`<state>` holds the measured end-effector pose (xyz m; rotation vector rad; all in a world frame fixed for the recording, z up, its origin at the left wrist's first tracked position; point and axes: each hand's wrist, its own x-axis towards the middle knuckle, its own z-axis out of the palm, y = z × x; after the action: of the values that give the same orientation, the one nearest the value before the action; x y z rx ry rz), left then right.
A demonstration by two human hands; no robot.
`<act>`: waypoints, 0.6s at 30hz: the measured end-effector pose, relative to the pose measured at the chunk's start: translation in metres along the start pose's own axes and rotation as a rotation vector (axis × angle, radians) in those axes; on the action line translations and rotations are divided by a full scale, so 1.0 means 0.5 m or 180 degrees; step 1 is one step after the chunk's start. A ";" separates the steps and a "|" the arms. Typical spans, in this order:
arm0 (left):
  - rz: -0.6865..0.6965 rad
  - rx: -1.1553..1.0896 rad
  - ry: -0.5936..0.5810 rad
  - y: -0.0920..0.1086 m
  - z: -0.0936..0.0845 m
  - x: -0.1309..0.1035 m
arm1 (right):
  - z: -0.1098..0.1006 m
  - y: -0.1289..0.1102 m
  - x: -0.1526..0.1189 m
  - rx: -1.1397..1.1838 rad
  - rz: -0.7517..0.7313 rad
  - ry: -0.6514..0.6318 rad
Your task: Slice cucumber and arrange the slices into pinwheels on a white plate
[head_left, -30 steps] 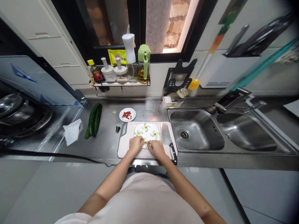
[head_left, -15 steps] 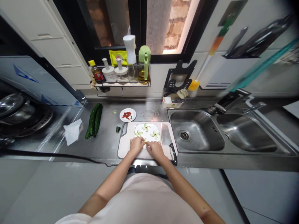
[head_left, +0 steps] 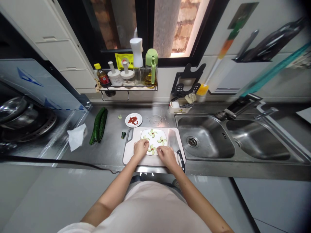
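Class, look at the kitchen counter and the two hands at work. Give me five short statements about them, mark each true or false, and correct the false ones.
1. Two cucumbers lie left of the cutting board. True.
2. The square plate sits in the sink. False: it sits on the cutting board.
3. The round dish holds red pieces. True.
4. The knife lies on the board's left side. False: it lies on the right side.
5. The left hand and right hand are apart, with a pinwheel of green slices between them. True.
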<state>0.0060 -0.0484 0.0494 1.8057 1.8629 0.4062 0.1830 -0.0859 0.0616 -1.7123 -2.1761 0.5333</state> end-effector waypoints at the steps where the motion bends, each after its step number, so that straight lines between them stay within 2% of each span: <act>1: -0.0026 -0.0042 0.0081 -0.006 -0.006 0.008 | -0.008 0.007 -0.003 0.0063 0.0012 0.0093; 8: -0.0329 -0.0262 0.0567 -0.065 -0.053 0.090 | -0.050 0.052 -0.026 0.0394 0.0150 0.0472; 14: -0.0839 -0.0379 0.0767 -0.107 -0.081 0.177 | -0.044 0.067 -0.032 0.0525 0.0236 0.0473; 18: -0.1034 -0.0273 0.0683 -0.117 -0.086 0.224 | -0.034 0.067 -0.025 0.0632 0.0279 0.0419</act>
<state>-0.0650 0.0639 0.0360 1.4156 2.2029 0.5657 0.2225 -0.0895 0.0606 -1.6908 -1.8971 0.6183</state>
